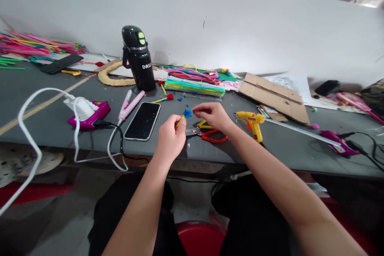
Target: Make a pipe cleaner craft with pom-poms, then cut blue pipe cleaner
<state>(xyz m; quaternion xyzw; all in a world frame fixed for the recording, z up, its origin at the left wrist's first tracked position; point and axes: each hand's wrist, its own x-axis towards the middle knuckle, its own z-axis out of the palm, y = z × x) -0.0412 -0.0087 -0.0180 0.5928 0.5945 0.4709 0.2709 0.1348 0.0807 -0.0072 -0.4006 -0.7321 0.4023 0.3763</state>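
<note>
My left hand [171,138] pinches a small pipe-cleaner flower [187,113] with a frayed blue head and a yellow stem. Just to its right hovers my right hand [213,114], thumb and fingertips pressed together and apart from the blue head; whatever they hold, if anything, is too small to make out. Beneath the hands lie red-handled scissors [214,139], with a yellow handle [204,125] next to them, partly covered by my right hand. Blue scraps [179,99] and a red-tipped yellow pipe-cleaner piece [169,96] are scattered beyond my left hand.
A phone [143,121], pink hair-straightener-like tool [131,105] and purple power socket [93,115] with cables occupy the left. Behind stand a black bottle [141,62] and pipe-cleaner bundles [195,87]. A yellow glue gun [253,122] and cardboard [276,98] lie right.
</note>
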